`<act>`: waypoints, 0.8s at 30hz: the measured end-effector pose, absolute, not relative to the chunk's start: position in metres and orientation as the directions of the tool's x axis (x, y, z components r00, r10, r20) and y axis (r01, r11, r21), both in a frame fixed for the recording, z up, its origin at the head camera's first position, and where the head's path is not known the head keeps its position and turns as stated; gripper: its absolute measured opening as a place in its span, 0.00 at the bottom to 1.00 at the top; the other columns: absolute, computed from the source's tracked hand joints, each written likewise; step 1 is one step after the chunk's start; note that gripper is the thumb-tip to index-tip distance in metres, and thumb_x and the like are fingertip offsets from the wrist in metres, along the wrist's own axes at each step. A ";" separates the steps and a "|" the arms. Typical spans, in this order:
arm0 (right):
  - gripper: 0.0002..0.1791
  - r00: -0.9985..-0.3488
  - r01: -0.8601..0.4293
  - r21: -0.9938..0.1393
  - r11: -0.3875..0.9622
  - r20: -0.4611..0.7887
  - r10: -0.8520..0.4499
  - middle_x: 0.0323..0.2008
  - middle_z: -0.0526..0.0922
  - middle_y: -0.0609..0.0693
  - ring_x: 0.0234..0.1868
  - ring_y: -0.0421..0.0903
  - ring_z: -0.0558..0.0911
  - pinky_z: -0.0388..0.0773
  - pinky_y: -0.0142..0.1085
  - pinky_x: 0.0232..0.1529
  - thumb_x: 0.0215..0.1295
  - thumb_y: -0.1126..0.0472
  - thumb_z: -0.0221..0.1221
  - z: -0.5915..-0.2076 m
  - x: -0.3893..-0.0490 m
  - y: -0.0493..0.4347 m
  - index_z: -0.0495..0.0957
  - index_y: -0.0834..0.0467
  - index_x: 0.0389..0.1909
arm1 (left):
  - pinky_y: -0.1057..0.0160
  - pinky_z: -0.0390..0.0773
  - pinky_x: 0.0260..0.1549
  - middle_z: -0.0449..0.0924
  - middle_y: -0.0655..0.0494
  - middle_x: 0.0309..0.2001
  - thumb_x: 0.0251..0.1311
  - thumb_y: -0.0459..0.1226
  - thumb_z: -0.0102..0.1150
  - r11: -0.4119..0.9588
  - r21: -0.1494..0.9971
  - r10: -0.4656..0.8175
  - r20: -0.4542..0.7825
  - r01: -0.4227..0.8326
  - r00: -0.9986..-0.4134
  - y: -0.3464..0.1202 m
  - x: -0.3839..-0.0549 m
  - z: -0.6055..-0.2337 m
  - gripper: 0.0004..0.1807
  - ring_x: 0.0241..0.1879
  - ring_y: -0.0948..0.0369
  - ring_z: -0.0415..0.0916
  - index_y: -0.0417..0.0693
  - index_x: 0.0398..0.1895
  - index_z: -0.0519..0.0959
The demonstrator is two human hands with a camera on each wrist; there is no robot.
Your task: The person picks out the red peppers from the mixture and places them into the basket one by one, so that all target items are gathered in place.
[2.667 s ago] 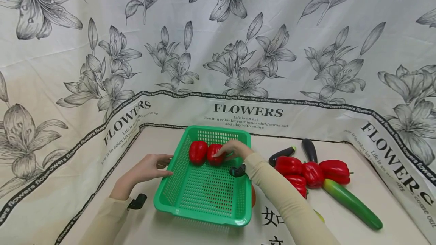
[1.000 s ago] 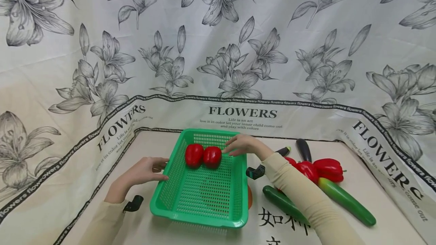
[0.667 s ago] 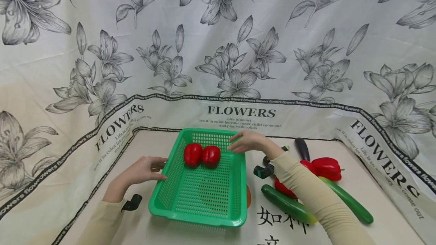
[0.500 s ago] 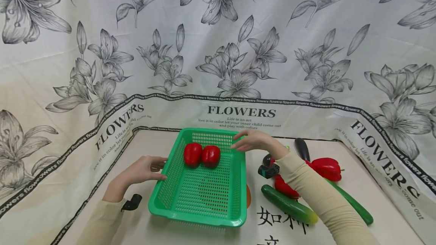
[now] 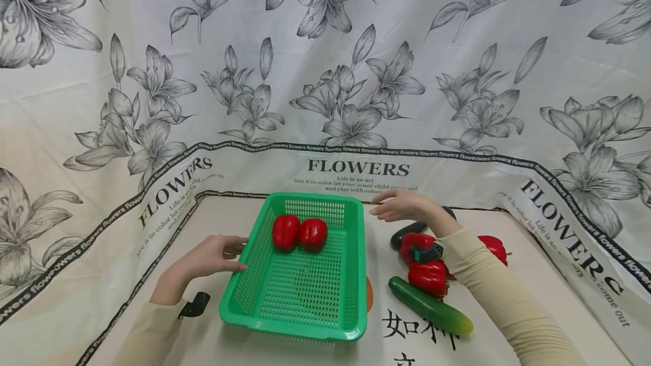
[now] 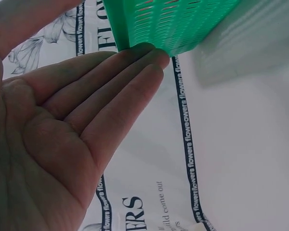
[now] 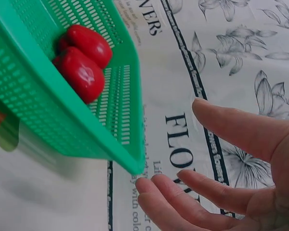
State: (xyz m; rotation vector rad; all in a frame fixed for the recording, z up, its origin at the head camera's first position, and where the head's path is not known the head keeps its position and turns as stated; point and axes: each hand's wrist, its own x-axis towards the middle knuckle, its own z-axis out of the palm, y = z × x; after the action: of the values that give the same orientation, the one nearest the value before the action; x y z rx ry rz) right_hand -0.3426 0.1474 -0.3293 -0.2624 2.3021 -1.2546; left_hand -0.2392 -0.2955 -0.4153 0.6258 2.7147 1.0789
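A green perforated plastic basket point(image 5: 293, 323) holds two red bell peppers point(image 5: 286, 233), side by side toward its far end. At the basket's left side is my left hand point(image 5: 211, 256); in the left wrist view its fingers point(image 6: 130, 94) lie fairly straight, tips against the basket's wall. My right hand point(image 5: 404, 206) hovers past the basket's far right corner, above the table. The right wrist view shows its thumb and fingers point(image 7: 197, 207) spread, with nothing between them. A black wrist camera point(image 5: 427, 252) on the right wrist partly covers the peppers below it.
Right of the basket lie more red bell peppers point(image 5: 428, 279), an eggplant point(image 5: 407, 233) and a green cucumber point(image 5: 429, 306). Another red pepper point(image 5: 495, 248) sits beyond the right sleeve. A flower-printed cloth point(image 5: 325, 100) rises behind the table. An orange patch point(image 5: 369, 294) shows beside the basket.
My right hand has let go of the right-hand pepper in the basket and moved up and right, out over the basket's rim. The left hand stays at the basket's side.
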 end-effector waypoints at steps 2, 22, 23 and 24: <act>0.36 -0.856 0.059 -0.826 0.561 -0.331 -0.397 0.59 0.74 0.65 0.51 0.49 0.81 0.79 0.41 0.56 0.63 0.58 0.61 -0.328 -0.342 0.156 0.58 0.70 0.67 | 0.54 0.80 0.51 0.79 0.41 0.53 0.54 0.41 0.67 0.656 0.682 0.436 0.009 0.325 -0.900 -0.295 -0.239 -0.415 0.36 0.51 0.49 0.79 0.33 0.63 0.68; 0.40 -0.869 0.092 -0.809 0.580 -0.350 -0.349 0.63 0.67 0.70 0.52 0.48 0.81 0.78 0.39 0.57 0.67 0.53 0.56 -0.326 -0.333 0.242 0.52 0.74 0.68 | 0.53 0.81 0.50 0.79 0.42 0.53 0.54 0.42 0.68 0.657 0.682 0.434 0.006 0.322 -0.901 -0.294 -0.238 -0.415 0.36 0.51 0.49 0.78 0.34 0.63 0.68; 0.40 -0.870 0.095 -0.812 0.576 -0.348 -0.348 0.61 0.70 0.69 0.51 0.46 0.82 0.79 0.38 0.55 0.67 0.53 0.56 -0.326 -0.333 0.247 0.52 0.75 0.68 | 0.53 0.81 0.50 0.79 0.42 0.53 0.54 0.42 0.68 0.655 0.684 0.434 0.009 0.322 -0.901 -0.295 -0.238 -0.415 0.36 0.51 0.48 0.78 0.34 0.63 0.68; 0.40 -0.872 0.103 -0.813 0.574 -0.351 -0.342 0.59 0.71 0.68 0.49 0.44 0.82 0.80 0.36 0.54 0.68 0.54 0.56 -0.326 -0.333 0.251 0.52 0.75 0.68 | 0.52 0.80 0.51 0.79 0.42 0.53 0.53 0.43 0.68 0.651 0.687 0.434 0.010 0.322 -0.901 -0.295 -0.238 -0.415 0.36 0.51 0.48 0.78 0.34 0.63 0.68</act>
State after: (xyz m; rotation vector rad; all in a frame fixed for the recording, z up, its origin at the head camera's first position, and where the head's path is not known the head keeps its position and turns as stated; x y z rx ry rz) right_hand -0.3328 0.2506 -0.3264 -0.1912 2.3303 -1.2466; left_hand -0.2383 -0.2948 -0.4149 0.6253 2.7116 1.0827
